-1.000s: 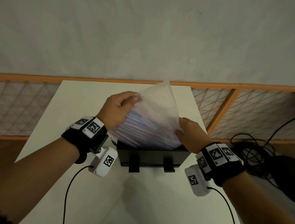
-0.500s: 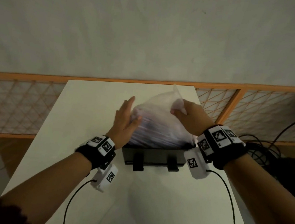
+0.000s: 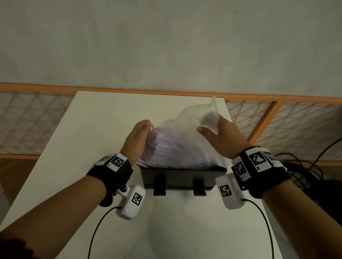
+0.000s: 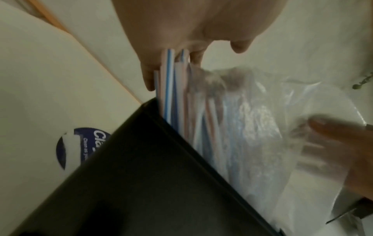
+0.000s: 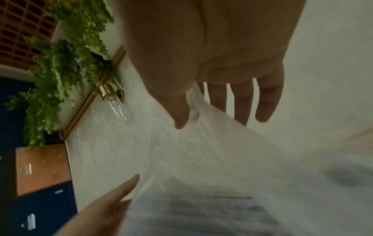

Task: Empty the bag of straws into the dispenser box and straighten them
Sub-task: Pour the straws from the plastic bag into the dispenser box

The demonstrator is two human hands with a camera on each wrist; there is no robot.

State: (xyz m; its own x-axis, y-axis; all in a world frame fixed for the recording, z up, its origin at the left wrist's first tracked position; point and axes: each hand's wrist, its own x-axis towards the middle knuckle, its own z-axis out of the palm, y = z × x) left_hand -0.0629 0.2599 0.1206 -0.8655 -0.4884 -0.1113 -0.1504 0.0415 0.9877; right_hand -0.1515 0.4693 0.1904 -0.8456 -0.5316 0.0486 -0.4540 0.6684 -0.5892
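A black dispenser box (image 3: 181, 174) stands on the white table (image 3: 90, 147). A clear plastic bag (image 3: 189, 131) of striped straws (image 3: 163, 147) lies tilted in its top. My left hand (image 3: 137, 139) stands flat against the straws' left ends, which press into its palm in the left wrist view (image 4: 171, 63), beside the box wall (image 4: 141, 175). My right hand (image 3: 215, 132) pinches the bag's upper right corner. The right wrist view shows thumb and forefinger on the film (image 5: 191, 110), the other fingers straight. The box interior is hidden.
An orange lattice railing (image 3: 15, 123) runs behind the table. Black cables (image 3: 303, 167) lie on the floor to the right, close to the table's right edge. A round blue sticker (image 4: 80, 146) is on the table by the box.
My left hand let go of the bag and now stands flat at the straws' left ends. My right hand shifted to the bag's top corner and drew it up and right.
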